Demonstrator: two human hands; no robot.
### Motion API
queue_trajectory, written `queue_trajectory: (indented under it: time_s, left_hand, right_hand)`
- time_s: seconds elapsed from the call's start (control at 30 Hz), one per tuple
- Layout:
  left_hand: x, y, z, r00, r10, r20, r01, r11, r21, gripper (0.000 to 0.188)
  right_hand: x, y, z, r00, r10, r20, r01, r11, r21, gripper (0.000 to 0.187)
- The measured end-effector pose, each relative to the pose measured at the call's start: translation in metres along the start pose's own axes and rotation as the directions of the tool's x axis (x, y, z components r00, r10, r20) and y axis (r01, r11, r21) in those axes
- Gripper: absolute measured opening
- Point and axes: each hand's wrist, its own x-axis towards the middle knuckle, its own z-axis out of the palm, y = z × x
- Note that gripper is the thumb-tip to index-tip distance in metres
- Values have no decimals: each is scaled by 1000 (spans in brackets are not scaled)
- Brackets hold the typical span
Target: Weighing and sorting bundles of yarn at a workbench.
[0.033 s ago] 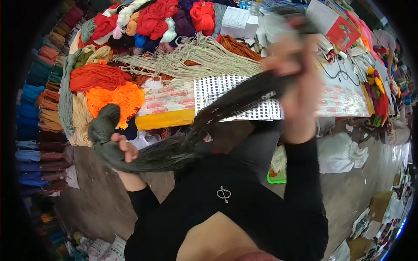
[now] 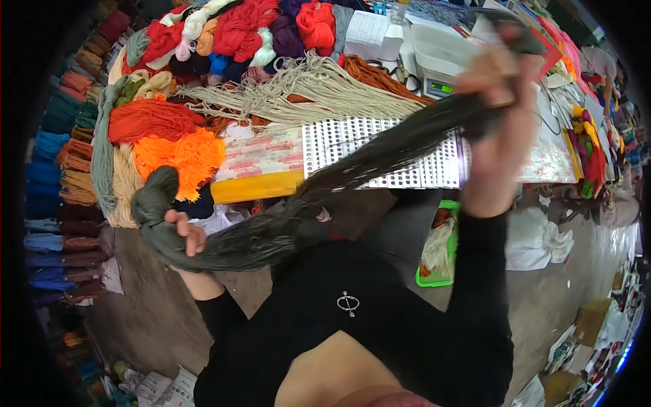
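Observation:
A long skein of dark grey-green yarn (image 2: pixel 386 149) stretches slantwise across the space before me, from low on the left to high on the right. My left hand (image 2: pixel 187 234) is closed round its lower part, where a thick looped bundle bulges past the fingers. Higher up, my right hand (image 2: pixel 498 115), smeared by motion, grips the other part, and a loose end sticks out beyond it. Between the two hands the strands sag and spread a little. Behind the skein, a white board with rows of holes (image 2: pixel 332 144) lies at the table's front edge.
Heaped on the table are pale green yarn (image 2: pixel 305 88), orange yarn (image 2: pixel 180 159) and red yarn (image 2: pixel 154 121). A digital scale (image 2: pixel 437 87) with a clear tub stands behind. Below are a green-rimmed basket (image 2: pixel 437 281) and a white sack (image 2: pixel 536 237). Yarn racks (image 2: pixel 51 197) line the left.
My right hand has moved to the right with its part of the skein, drawing it out longer and uncovering the scale. The left hand has shifted slightly left.

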Motion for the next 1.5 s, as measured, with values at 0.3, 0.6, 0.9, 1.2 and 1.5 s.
queue_trajectory:
  time_s: [0.3, 0.6, 0.9, 1.2, 1.5]
  left_hand:
    - [-1, 6, -19, 986, -144, -89, 146, 989, 18, 63]
    - [22, -52, -5, 891, -341, -300, 347, 937, -37, 89]
    - [34, -78, 29, 752, -399, -525, 436, 898, -59, 73]
    - [53, -39, 70, 757, 418, -502, 519, 81, 851, 40]
    - [48, -37, 65, 649, 171, -741, 628, 431, 649, 45]
  right_hand:
    - [26, -198, -101, 894, -440, -88, 247, 647, -722, 40]
    - [-52, -61, -228, 998, -7, -64, -49, -740, -670, 41]
    - [-51, 217, 20, 814, 564, 137, -352, 666, -657, 56]
    - [-66, 265, 20, 872, 488, 40, -279, 561, -779, 51]
    - [-66, 259, 25, 794, 600, 99, -224, 440, -870, 41]
